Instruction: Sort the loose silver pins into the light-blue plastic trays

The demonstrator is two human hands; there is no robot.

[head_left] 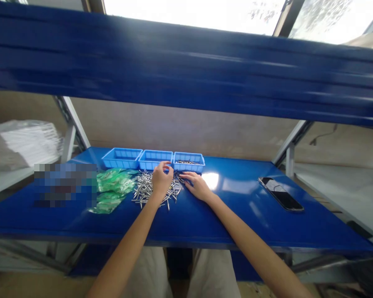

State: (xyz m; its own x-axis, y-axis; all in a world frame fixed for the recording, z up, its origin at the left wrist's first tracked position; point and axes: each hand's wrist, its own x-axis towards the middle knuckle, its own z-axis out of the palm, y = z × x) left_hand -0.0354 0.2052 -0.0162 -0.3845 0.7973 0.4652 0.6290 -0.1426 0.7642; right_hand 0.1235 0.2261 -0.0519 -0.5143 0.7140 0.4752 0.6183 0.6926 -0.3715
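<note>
A loose pile of slim silver metal pins (144, 188) lies on the blue table, some with dark parts among them. Over the right part of this pile is my left hand (162, 180), its thumb and forefinger curled together in a pinch; what they hold, if anything, is too small to make out. My right hand (198, 186) rests at the pile's right edge, fingers stretched towards a few dark pins (180, 179). Just behind the hands, a light blue bin (189, 167) contains a layer of similar small pieces.
Two more light blue bins, a middle one (157, 154) and a left one (122, 151), stand in the same row. Green plastic bags (113, 186) lie left of the pile. A phone (281, 193) lies far right. A blue shelf beam (186, 70) spans overhead.
</note>
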